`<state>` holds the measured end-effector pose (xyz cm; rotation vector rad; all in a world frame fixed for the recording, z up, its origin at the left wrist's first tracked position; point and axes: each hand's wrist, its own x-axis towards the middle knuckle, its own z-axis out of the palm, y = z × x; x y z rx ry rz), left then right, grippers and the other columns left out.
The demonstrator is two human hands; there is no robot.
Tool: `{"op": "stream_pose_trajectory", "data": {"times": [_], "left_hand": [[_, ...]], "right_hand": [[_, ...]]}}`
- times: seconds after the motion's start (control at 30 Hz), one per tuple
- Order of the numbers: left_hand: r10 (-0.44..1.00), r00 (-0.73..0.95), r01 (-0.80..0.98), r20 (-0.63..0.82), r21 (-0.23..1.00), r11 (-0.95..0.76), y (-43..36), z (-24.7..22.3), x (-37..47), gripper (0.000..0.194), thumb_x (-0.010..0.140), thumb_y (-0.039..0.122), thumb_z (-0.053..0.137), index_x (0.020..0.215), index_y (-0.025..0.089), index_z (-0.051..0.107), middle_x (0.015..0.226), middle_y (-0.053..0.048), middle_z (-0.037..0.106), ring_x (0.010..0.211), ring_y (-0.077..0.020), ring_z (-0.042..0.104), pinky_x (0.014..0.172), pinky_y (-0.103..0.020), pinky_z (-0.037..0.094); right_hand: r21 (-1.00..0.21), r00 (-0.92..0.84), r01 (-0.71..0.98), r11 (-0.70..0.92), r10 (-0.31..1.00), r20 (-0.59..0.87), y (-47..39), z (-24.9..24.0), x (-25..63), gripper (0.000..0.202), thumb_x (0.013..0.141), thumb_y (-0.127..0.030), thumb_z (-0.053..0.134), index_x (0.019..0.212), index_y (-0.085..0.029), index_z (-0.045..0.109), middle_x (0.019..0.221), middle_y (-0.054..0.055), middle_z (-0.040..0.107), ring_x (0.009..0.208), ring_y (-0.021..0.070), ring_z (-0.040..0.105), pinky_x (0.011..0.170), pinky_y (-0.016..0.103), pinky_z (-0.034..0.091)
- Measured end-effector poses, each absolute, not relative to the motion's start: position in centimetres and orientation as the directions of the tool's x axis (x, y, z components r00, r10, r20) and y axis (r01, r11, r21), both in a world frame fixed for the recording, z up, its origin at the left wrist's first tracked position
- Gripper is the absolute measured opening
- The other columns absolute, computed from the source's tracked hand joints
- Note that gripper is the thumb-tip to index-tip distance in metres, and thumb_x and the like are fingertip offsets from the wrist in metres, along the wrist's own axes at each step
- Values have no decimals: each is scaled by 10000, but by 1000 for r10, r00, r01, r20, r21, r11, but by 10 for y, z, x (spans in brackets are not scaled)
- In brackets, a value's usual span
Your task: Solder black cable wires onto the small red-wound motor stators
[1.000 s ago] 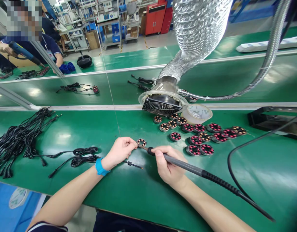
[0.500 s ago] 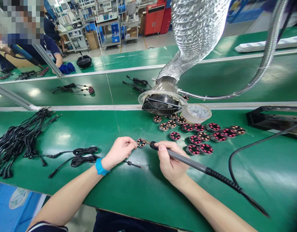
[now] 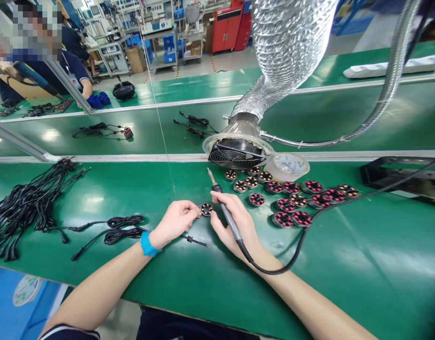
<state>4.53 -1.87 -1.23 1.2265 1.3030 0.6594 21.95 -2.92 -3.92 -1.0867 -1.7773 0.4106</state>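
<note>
In the head view a small ring-shaped motor stator (image 3: pixel 206 209) with copper coils lies on the green bench. My left hand (image 3: pixel 178 218), with a blue wrist band, pinches at its left edge. Any thin wire between those fingertips is too small to make out. My right hand (image 3: pixel 237 222) is closed around a soldering iron (image 3: pixel 229 213), whose tip points up and away, apart from the stator. The right thumb is close to the stator's right side. A black cable end (image 3: pixel 196 241) sticks out beneath my left hand, beside coiled black cables (image 3: pixel 123 229).
Several more stators (image 3: pixel 285 205) stand to the right, below a fume extractor hood (image 3: pixel 237 153) and by a tape roll (image 3: pixel 288 165). A pile of black cables (image 3: pixel 22 208) lies left. A thin string (image 3: pixel 163 132) hangs ahead. Across the bench a person (image 3: pixel 74 71) works.
My right hand has turned the soldering iron from pointing left at the stator to pointing up and away. Its cord now loops over my right forearm. My left hand has stayed put.
</note>
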Motion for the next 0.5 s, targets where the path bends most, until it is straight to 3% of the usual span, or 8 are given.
{"op": "stream_pose_trajectory", "data": {"times": [0.17,0.37,0.5], "left_hand": [[909,223,254,-353,921,295,-18,-12,45,217,764,358,559,733,146,590,513,55,455,431,-67,372,427,-189,305],[908,241,239,-344,927,288,-18,-12,44,231,795,360,559,734,140,594,469,64,438,420,-64,362,434,-182,290],[905,255,205,-341,934,294,-16,-11,41,250,810,367,569,724,134,604,455,51,453,415,-68,378,445,-189,305]], "right_hand": [[-724,-215,458,516,855,473,-26,-50,218,635,804,-77,592,1395,-268,458,1222,92,568,1051,225,644,929,373,545],[-756,-275,407,513,858,433,-22,-59,219,579,884,-132,576,1421,-286,426,1235,89,528,1018,201,649,935,361,547],[-756,-254,395,523,852,457,-22,-54,218,557,864,-126,600,1380,-285,463,1196,79,547,955,190,653,896,352,560]]}}
